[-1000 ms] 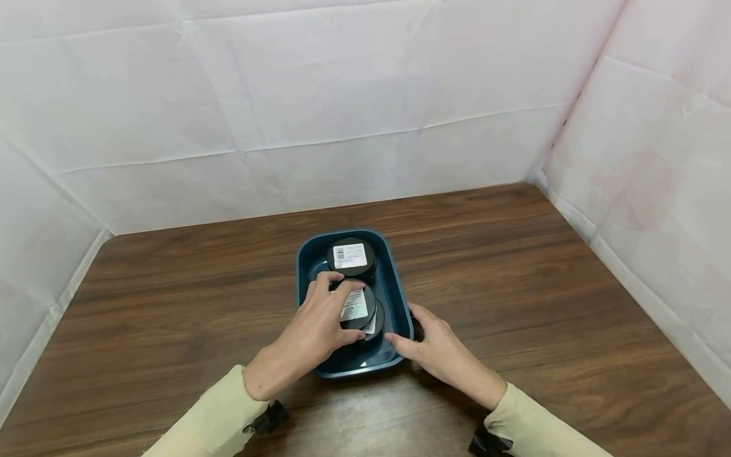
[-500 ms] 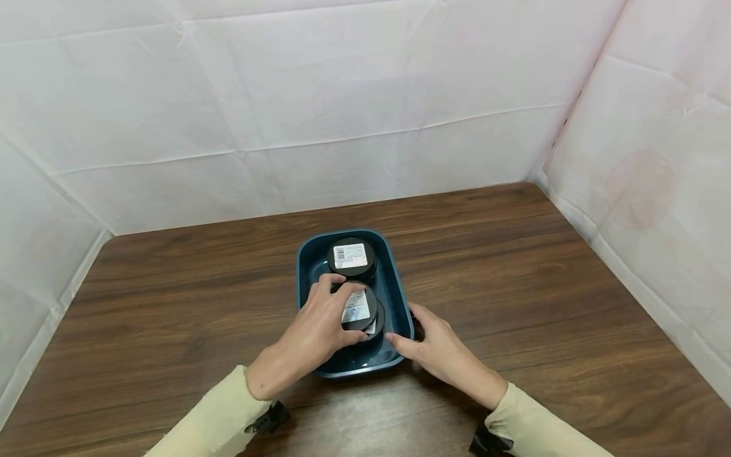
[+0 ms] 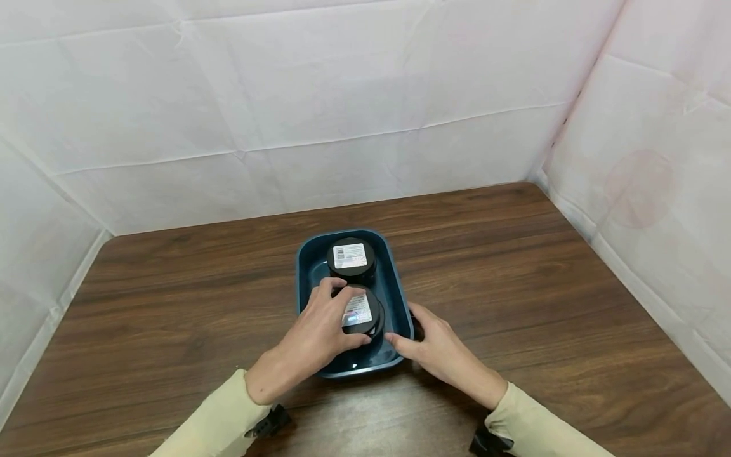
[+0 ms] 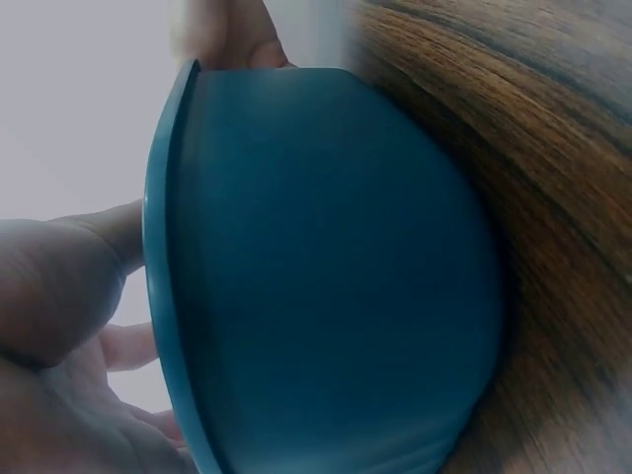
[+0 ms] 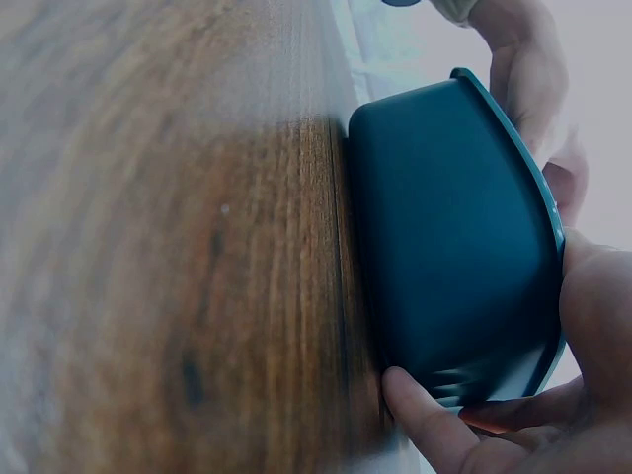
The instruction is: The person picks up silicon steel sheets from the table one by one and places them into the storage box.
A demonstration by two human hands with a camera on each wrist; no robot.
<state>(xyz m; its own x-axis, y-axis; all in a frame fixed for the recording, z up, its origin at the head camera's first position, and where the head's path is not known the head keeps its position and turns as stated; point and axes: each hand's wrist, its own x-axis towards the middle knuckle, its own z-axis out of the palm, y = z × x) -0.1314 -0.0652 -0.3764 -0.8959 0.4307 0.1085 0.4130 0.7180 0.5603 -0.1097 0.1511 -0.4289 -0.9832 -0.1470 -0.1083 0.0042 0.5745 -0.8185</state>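
Note:
A blue plastic tray point(image 3: 393, 285) stands on the wooden table with round black containers inside. Thumb and fingertips of my left hand point(image 3: 314, 324) grip the edges of a flat black round container point(image 3: 358, 311) that bears a white label. It sits over a second black container point(image 3: 381, 322), which peeks out at its right. Behind them, at the far end, is another labelled black container point(image 3: 351, 257). My right hand point(image 3: 442, 352) holds the tray's near right side, its thumb at the rim; in the right wrist view its fingers point(image 5: 430, 420) lie low against the outer wall.
The brown wooden table point(image 3: 514, 273) stretches around the tray on all sides. White sheeting point(image 3: 320, 101) walls off the back, left and right. A black strap device point(image 3: 271, 420) sits at each wrist.
My left hand has shifted slightly toward me with the upper black container, which now covers more of the one below. The right hand and tray have stayed in place.

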